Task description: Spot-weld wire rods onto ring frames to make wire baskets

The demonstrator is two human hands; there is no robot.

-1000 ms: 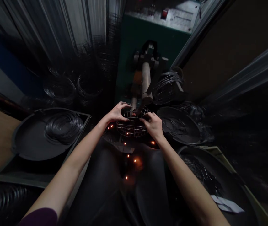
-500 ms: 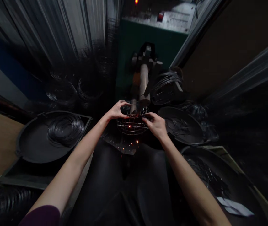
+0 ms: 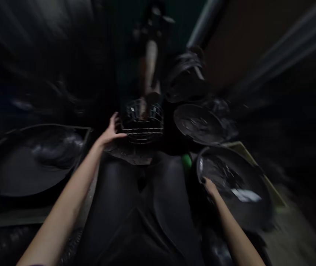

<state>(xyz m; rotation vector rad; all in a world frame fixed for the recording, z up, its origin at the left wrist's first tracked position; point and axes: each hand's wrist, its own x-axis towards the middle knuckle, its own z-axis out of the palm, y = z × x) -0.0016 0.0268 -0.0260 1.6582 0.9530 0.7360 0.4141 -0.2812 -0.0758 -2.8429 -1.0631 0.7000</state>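
The view is smeared by motion. A round wire basket sits under the arm of a welding machine, just beyond my lap. My left hand grips the basket's left side, thumb raised. My right hand is down at the near rim of a dark round pan at the lower right, beside the short wire pieces in it. Its fingers are blurred and dark, so I cannot tell whether they hold anything.
A white slip of paper lies in the same pan. Another dark pan sits right of the basket. A large pan with a coil of wire rings lies at the left. Something green shows by my right thigh.
My right hand has left the basket and dropped back and right to the lower right pan. The sparks have stopped. My head has swung down and the view has blurred.
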